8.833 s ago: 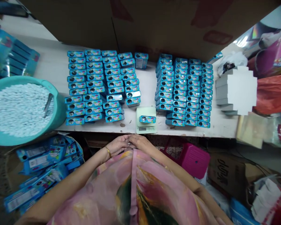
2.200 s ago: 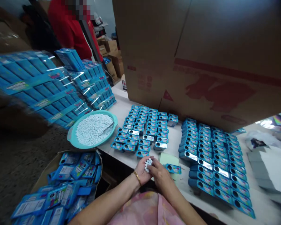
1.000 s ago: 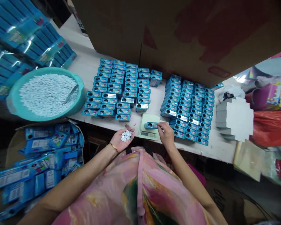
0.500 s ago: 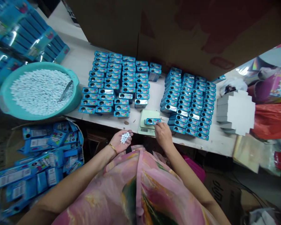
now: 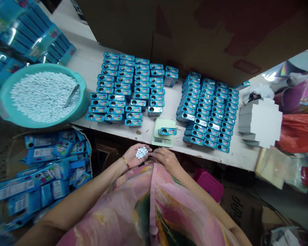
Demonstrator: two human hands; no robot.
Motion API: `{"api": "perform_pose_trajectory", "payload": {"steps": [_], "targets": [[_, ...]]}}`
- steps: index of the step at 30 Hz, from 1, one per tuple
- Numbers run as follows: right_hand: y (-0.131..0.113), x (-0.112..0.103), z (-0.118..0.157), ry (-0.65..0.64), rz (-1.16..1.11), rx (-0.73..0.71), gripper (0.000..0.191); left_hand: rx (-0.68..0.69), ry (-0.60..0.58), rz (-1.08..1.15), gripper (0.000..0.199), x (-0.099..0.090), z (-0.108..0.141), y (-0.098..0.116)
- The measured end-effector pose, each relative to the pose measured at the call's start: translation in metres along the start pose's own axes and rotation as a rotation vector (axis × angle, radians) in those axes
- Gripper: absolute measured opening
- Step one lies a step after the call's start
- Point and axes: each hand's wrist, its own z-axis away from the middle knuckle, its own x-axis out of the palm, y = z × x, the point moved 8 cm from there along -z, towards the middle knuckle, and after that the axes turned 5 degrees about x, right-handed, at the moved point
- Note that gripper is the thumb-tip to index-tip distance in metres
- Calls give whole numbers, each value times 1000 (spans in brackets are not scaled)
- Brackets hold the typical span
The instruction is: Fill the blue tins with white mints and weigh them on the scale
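Observation:
My left hand (image 5: 136, 155) is palm up and cupped around a small heap of white candies (image 5: 141, 152). Beside it, at its fingertips, my right hand (image 5: 166, 158) stretches its fingers toward the heap, and nothing shows in them. Just past both hands a small blue tin (image 5: 168, 131) stands upright on a pale digital scale (image 5: 157, 124) at the table's front edge. Its dark round opening faces up.
Upright blue tins (image 5: 118, 80) stand in rows left of the scale, and more tins (image 5: 207, 112) to its right, some with white candies on top. A turquoise basin (image 5: 83, 102) full of white candies holds a metal scoop (image 5: 72, 95). Behind rises a cardboard box (image 5: 123, 27).
My right hand has let go of the tin on the scale and moved left and down to my left hand. The left hand with its candies has shifted slightly right.

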Motion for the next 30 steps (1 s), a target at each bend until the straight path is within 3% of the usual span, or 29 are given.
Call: {"api": "perform_pose_trajectory", "payload": {"steps": [6, 12, 17, 21, 27, 30], "targets": [[-10, 19, -9, -86, 169, -13, 26, -67, 27, -8, 14, -1, -3, -10], [-15, 21, -15, -125, 178, -46, 27, -75, -110, -53, 18, 12, 2, -15], [-17, 31, -23, -181, 246, -62, 23, -48, -62, -63, 15, 10, -3, -13], [-6, 35, -27, -137, 284, -11, 21, 6, -89, 0, 11, 19, -10, -5], [4, 15, -31, 3, 213, 47, 22, 61, -97, 35, 11, 37, -13, 4], [4, 18, -36, -7, 244, 45, 19, 68, -85, 32, 11, 39, -13, 5]]}}
